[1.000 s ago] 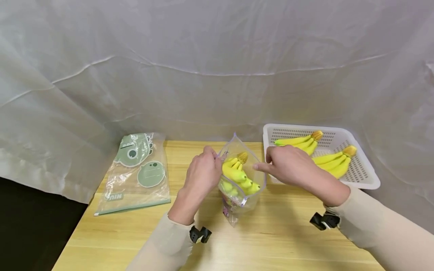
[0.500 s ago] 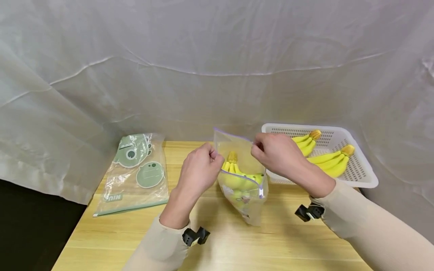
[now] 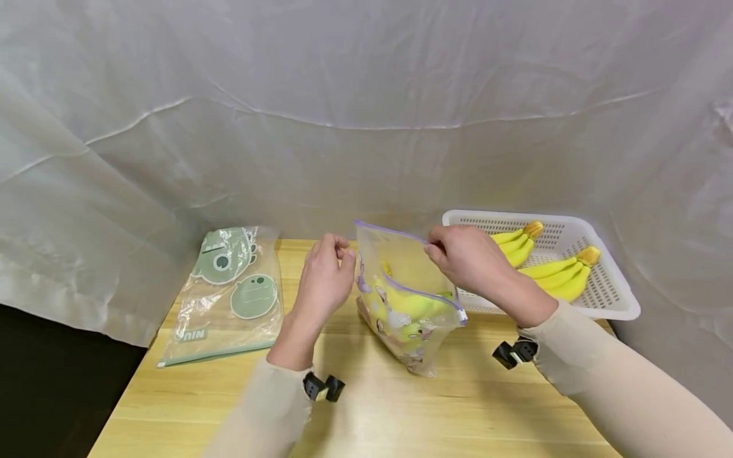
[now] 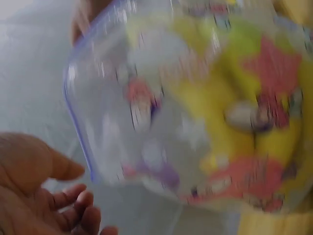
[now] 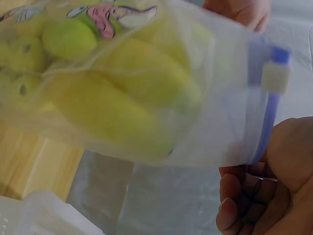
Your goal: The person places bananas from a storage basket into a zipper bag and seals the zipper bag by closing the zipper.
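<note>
A clear zip bag [image 3: 420,318] with a purple zip edge and cartoon prints stands on the table, leaning, its mouth parted. Yellow-green banana bunches [image 5: 117,98] show through its film. My right hand [image 3: 472,257] pinches the bag's rim at the back right; the right wrist view has its curled fingers [image 5: 230,196] at the purple edge beside the white slider [image 5: 275,77]. Just left of the bag is my left hand [image 3: 326,273], its fingers loosely bent and holding nothing. In the left wrist view its thumb lies close to the bag's corner, with a small gap.
A white perforated basket [image 3: 621,296] with two banana bunches [image 3: 564,277] stands at the right, partly behind my right forearm. Flat on the left lies another clear zip bag [image 3: 217,318] with green cartoon prints. A grey sheet [image 3: 366,165] hangs behind the wooden table [image 3: 401,420].
Both hands took the bag's rim and it turned, its slider swinging to the right. My left hand has since let go and moved left; my right hand keeps its hold.
</note>
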`<control>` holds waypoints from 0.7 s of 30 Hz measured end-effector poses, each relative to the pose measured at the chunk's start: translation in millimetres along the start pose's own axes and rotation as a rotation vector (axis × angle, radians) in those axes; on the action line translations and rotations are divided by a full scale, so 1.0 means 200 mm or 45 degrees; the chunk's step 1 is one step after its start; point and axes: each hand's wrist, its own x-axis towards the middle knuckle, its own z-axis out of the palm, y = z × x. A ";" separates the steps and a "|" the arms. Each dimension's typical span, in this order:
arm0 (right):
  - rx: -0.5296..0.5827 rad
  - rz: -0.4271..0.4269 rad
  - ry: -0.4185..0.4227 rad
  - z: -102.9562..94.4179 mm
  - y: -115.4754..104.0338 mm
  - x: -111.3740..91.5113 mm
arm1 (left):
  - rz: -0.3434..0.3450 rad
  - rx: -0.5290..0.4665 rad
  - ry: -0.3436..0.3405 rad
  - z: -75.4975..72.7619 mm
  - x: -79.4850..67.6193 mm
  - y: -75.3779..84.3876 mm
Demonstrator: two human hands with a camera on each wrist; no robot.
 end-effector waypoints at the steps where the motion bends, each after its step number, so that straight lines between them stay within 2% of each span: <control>1: 0.013 0.002 -0.010 0.00 0.00 0.00 | -0.008 -0.044 -0.037 -0.01 0.04 -0.02; 3: 0.035 0.008 -0.026 0.00 0.01 -0.01 | -0.015 -0.115 -0.133 -0.03 0.12 -0.06; 7: 0.081 0.012 -0.046 0.00 0.02 -0.02 | 0.059 -0.234 -0.331 -0.06 0.28 -0.11; 10: 0.164 0.054 -0.091 0.00 0.03 -0.04 | 0.125 -0.227 -0.391 -0.07 0.36 -0.14; 15: 0.271 0.167 -0.197 -0.04 0.06 -0.19 | 0.184 -0.159 -0.396 -0.08 0.39 -0.15; 19: 0.241 0.186 -0.278 -0.03 0.06 -0.32 | 0.222 -0.145 -0.396 -0.10 0.38 -0.15; 21: 0.208 0.180 -0.274 -0.02 0.06 -0.36 | 0.242 -0.116 -0.396 -0.13 0.36 -0.15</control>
